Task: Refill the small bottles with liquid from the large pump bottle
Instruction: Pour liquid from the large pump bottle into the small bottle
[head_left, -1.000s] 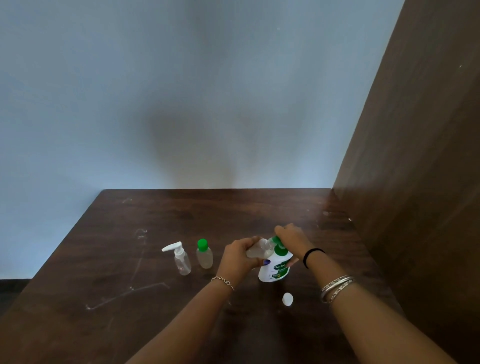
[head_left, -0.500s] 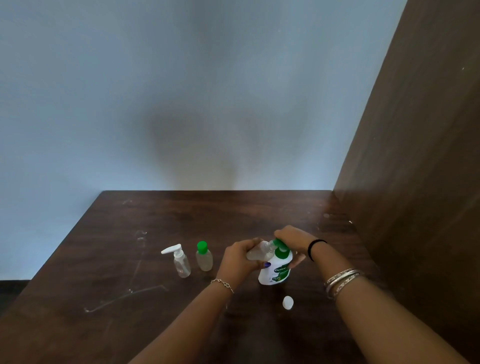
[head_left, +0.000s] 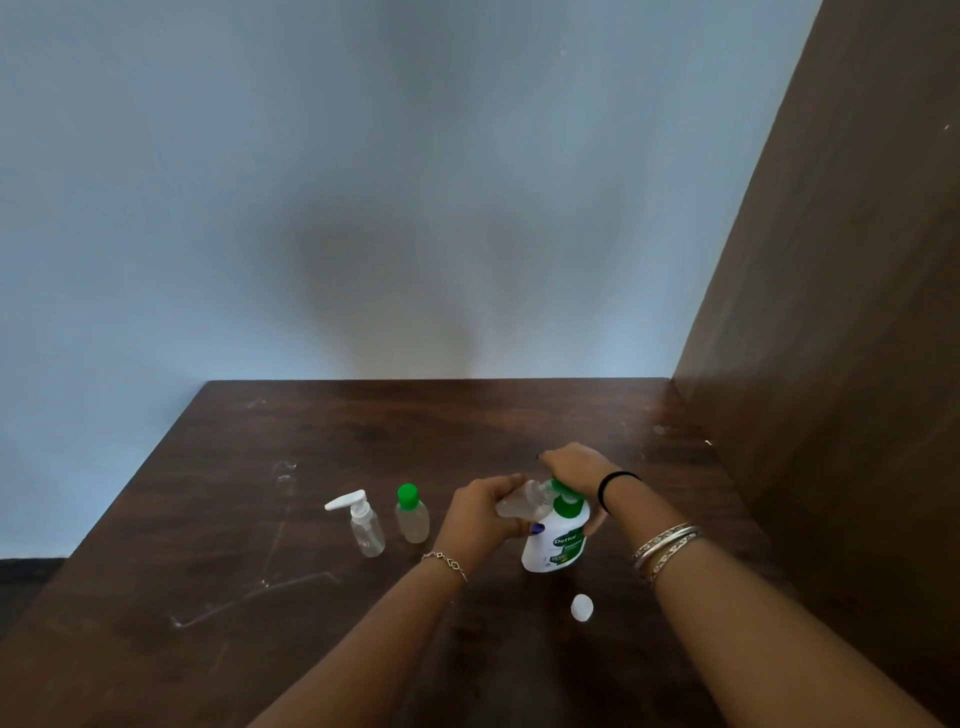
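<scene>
Wooden panel (head_left: 831, 364) walls the right — table (head_left: 415, 426) behind lies open

Left hand (head_left: 480, 512) fingers curled (gripping), right hand (head_left: 574, 465) palm down, forearms converging.

On the table (head_left: 208, 519), the spray bottle (head_left: 363, 525) stands left of the capped bottle (head_left: 412, 514). The pump bottle (head_left: 556, 540) stands to their right, the loose cap (head_left: 582, 607) before it.

Reads "Dettol" in white letters on the green label of the large pump bottle (head_left: 556, 545), standing toward the right edge of the table (head_left: 234, 519); smaller print below the brand too blurred to make out; no other legible text anywhere.
</scene>
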